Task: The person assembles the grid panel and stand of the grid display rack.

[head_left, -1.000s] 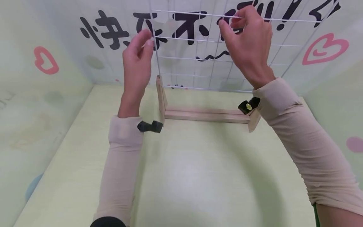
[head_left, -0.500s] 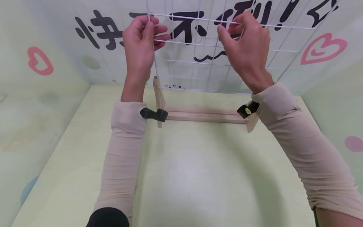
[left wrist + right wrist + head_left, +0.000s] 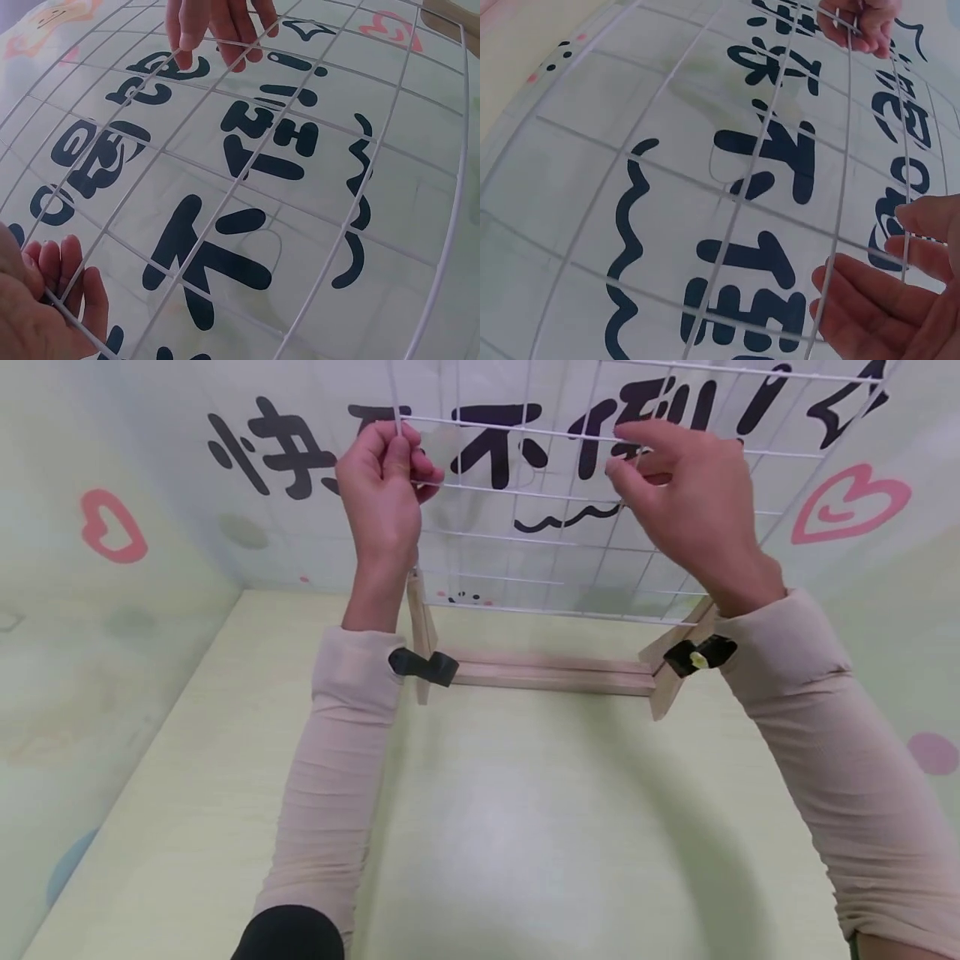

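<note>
A white wire grid panel point(image 3: 517, 429) stands upright in front of the lettered wall, its lower edge by a wooden stand point(image 3: 555, 678) with a side piece at each end. My left hand point(image 3: 386, 502) grips the panel's left edge wire, thumb in front and fingers curled round it. In the left wrist view, the left hand point(image 3: 45, 315) holds a wire at the lower left. My right hand point(image 3: 701, 506) is at an upper cross wire with thumb and index finger apart. The right wrist view shows the right hand point(image 3: 907, 300) with loosely bent fingers beside the wires, not closed on them.
Behind the panel is a pale wall with large black characters point(image 3: 498, 443) and a pink heart point(image 3: 851, 503). Side walls point(image 3: 90, 635) flank the pale table point(image 3: 510, 827). Small black wrist cameras point(image 3: 423, 667) are on both sleeves.
My left hand came up from beside the panel and took hold of its left edge. The right hand shifted right, its thumb and index finger now apart. The panel sits slightly lower in view.
</note>
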A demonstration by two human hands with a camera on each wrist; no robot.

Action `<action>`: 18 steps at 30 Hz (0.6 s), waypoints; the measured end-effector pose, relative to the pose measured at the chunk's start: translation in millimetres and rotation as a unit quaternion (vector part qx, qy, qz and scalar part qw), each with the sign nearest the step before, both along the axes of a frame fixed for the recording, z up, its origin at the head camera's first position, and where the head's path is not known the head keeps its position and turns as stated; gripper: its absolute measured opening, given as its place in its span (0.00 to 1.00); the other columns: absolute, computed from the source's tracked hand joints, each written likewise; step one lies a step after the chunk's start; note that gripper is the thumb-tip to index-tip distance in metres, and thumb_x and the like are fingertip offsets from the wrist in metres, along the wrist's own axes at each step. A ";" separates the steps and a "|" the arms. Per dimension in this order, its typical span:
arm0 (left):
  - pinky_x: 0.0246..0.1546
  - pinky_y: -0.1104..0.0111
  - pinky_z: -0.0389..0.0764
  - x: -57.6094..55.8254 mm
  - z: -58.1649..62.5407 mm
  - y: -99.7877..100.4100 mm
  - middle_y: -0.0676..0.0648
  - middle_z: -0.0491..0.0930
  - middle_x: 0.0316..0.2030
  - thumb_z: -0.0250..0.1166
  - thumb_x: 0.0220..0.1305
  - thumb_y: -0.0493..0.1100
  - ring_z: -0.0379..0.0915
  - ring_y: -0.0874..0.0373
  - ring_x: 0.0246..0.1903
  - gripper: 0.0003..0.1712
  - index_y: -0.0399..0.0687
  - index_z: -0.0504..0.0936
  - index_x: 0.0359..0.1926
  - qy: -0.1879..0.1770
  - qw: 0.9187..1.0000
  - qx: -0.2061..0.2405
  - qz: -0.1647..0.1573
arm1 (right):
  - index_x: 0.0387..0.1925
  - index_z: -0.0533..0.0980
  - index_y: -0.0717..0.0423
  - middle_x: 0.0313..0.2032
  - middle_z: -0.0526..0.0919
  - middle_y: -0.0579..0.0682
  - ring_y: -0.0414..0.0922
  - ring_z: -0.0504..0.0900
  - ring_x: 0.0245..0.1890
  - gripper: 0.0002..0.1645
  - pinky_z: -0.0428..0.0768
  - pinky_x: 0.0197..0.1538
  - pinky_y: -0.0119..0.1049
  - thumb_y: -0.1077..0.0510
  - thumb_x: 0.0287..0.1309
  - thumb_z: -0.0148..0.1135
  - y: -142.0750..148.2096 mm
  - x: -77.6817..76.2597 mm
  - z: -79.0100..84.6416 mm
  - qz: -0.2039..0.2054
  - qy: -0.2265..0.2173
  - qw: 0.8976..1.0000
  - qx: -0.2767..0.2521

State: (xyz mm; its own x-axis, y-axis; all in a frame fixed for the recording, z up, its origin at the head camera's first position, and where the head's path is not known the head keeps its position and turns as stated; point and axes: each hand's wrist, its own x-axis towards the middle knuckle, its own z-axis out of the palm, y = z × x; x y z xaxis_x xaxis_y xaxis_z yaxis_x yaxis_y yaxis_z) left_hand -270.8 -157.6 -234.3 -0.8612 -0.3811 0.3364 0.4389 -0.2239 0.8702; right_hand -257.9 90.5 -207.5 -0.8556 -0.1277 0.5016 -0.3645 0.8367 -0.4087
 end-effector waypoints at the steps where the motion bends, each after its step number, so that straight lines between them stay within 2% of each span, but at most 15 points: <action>1: 0.30 0.66 0.79 -0.5 -0.8 0.0 0.44 0.72 0.20 0.52 0.62 0.36 0.75 0.52 0.22 0.08 0.37 0.75 0.29 0.000 1.000 -0.001 0.002 | 0.54 0.73 0.40 0.41 0.83 0.49 0.44 0.81 0.40 0.23 0.67 0.27 0.26 0.42 0.59 0.48 4.4 0.5 -0.6 0.006 0.012 1.000 -0.003; 3: 0.30 0.66 0.79 -0.4 -1.3 0.2 0.44 0.71 0.20 0.52 0.62 0.36 0.74 0.52 0.22 0.08 0.37 0.74 0.29 0.001 1.000 0.001 0.003 | 0.49 0.77 0.42 0.38 0.84 0.49 0.37 0.81 0.36 0.19 0.69 0.26 0.23 0.45 0.58 0.51 13.3 0.3 -2.6 0.020 0.064 0.997 -0.040; 4: 0.30 0.66 0.79 0.1 -1.0 0.5 0.44 0.71 0.20 0.51 0.62 0.35 0.74 0.52 0.21 0.08 0.36 0.74 0.29 0.002 1.000 0.002 0.003 | 0.45 0.80 0.45 0.36 0.84 0.49 0.33 0.81 0.33 0.18 0.70 0.26 0.22 0.46 0.58 0.52 18.4 -0.4 -3.7 0.026 0.105 0.992 -0.060; 5: 0.30 0.66 0.79 0.8 -0.4 1.0 0.44 0.71 0.20 0.51 0.62 0.35 0.74 0.52 0.21 0.08 0.36 0.74 0.29 0.003 1.000 0.002 0.001 | 0.41 0.81 0.47 0.34 0.85 0.47 0.30 0.79 0.31 0.17 0.71 0.28 0.20 0.46 0.58 0.53 23.7 -1.2 -4.7 0.023 0.152 0.985 -0.080; 7: 0.30 0.66 0.79 2.7 1.3 2.3 0.44 0.71 0.20 0.51 0.62 0.35 0.74 0.52 0.21 0.08 0.37 0.74 0.28 0.002 1.000 0.004 -0.002 | 0.34 0.83 0.52 0.28 0.83 0.43 0.27 0.75 0.26 0.15 0.71 0.33 0.18 0.47 0.55 0.56 35.0 -2.6 -6.1 -0.003 0.233 0.964 -0.130; 9: 0.31 0.66 0.80 4.9 3.2 3.8 0.44 0.71 0.20 0.51 0.62 0.35 0.74 0.52 0.21 0.08 0.37 0.74 0.28 0.000 1.000 0.001 -0.004 | 0.31 0.81 0.51 0.25 0.79 0.37 0.27 0.72 0.25 0.12 0.69 0.33 0.20 0.48 0.52 0.60 45.9 -2.6 -4.3 -0.056 0.268 0.942 -0.193; 11: 0.31 0.66 0.80 6.9 4.6 4.8 0.44 0.71 0.20 0.51 0.62 0.36 0.75 0.53 0.21 0.08 0.38 0.74 0.28 -0.004 1.000 -0.002 -0.003 | 0.33 0.76 0.48 0.27 0.71 0.30 0.28 0.69 0.27 0.13 0.69 0.35 0.22 0.45 0.49 0.63 56.4 -1.1 -3.5 -0.118 0.262 0.929 -0.234; 13: 0.32 0.67 0.80 8.8 5.5 5.0 0.44 0.71 0.20 0.51 0.62 0.36 0.75 0.53 0.22 0.09 0.38 0.74 0.27 -0.009 1.000 -0.003 -0.003 | 0.36 0.70 0.45 0.29 0.66 0.32 0.30 0.67 0.26 0.16 0.69 0.36 0.23 0.46 0.47 0.64 65.4 1.0 -3.2 -0.160 0.228 0.923 -0.265; 16: 0.33 0.67 0.80 10.7 6.1 4.1 0.44 0.71 0.20 0.51 0.62 0.36 0.74 0.53 0.22 0.09 0.38 0.73 0.27 -0.011 1.000 0.000 -0.003 | 0.42 0.67 0.45 0.34 0.65 0.33 0.30 0.65 0.26 0.20 0.70 0.39 0.23 0.47 0.49 0.63 76.4 2.7 -6.4 -0.190 0.176 0.930 -0.262; 18: 0.34 0.67 0.80 11.3 5.7 2.6 0.44 0.71 0.20 0.51 0.62 0.36 0.74 0.53 0.22 0.09 0.38 0.73 0.27 -0.012 1.000 0.002 -0.003 | 0.44 0.68 0.45 0.36 0.67 0.34 0.29 0.66 0.26 0.18 0.70 0.39 0.24 0.49 0.51 0.60 81.3 3.1 -8.7 -0.197 0.150 0.933 -0.261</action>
